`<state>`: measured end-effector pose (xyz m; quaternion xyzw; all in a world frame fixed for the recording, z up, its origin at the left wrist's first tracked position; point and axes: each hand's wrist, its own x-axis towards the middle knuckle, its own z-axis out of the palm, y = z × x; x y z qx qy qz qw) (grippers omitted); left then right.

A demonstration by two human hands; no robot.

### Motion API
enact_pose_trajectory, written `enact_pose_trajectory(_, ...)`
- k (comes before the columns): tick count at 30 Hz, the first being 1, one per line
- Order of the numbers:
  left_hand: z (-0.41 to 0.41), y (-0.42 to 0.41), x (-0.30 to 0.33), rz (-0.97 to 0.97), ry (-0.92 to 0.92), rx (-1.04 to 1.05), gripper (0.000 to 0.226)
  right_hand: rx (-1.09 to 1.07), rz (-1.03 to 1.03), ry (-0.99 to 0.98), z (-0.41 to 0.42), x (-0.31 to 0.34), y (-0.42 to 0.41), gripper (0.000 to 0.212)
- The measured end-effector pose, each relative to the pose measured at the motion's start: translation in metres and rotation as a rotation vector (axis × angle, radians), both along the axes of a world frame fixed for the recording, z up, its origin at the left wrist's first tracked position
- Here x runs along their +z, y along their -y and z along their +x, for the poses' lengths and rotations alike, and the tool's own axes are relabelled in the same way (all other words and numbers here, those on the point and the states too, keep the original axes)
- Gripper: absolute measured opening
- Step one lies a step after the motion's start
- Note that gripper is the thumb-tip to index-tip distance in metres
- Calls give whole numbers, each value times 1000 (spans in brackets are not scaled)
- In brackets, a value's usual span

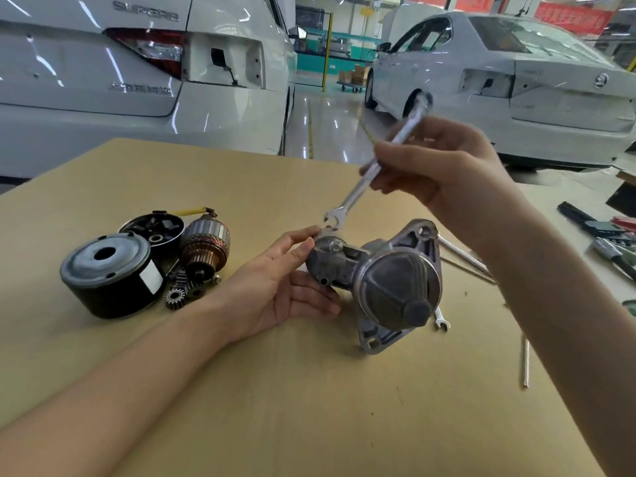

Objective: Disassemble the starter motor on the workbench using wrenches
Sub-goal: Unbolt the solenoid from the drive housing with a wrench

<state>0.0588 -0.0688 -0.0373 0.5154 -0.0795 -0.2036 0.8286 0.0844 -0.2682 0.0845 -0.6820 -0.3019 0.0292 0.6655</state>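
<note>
Starter motor housing (385, 277): lies on its side near the middle of the workbench (309, 407), long axis running from upper left to lower right, capped nose end toward the camera, mounting flange upright. Left hand (285, 287): relaxed fingers rest against the housing's far-left end, not curled round it. Right hand (437, 166): raised above the housing, pinches a combination wrench (375, 163), shaft slanting from upper right down to lower left, open jaw lowest, just above the housing's bolt (334, 246). Removed parts at left: black field casing (110, 273), end cap (153, 228), armature (204, 247), small gears (180, 292). A second wrench (441, 321) lies partly hidden behind the housing.
</note>
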Motion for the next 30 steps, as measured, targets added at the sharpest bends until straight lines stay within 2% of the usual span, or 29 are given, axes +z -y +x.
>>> enact_pose_trajectory(3,0,-1,-2,-4,14,3,47,-94,-48,-113,10,-12,9,24)
enact_pose_trajectory(8,0,-1,0,-19,20,-4,46,-126,-88,-132,16,-20,8,22)
enact_pose_trajectory(15,-1,-1,0,-21,17,-19,45,-162,-190,-48,9,-18,5,28)
enact_pose_trajectory(21,0,-2,-1,-5,15,-29,47,-198,-322,118,-1,-11,-2,16)
enact_pose_trajectory(26,1,0,-1,12,9,14,46,-94,-489,323,-4,5,-32,14)
enact_pose_trajectory(30,1,1,-2,2,9,32,43,173,-853,430,-4,7,-72,16)
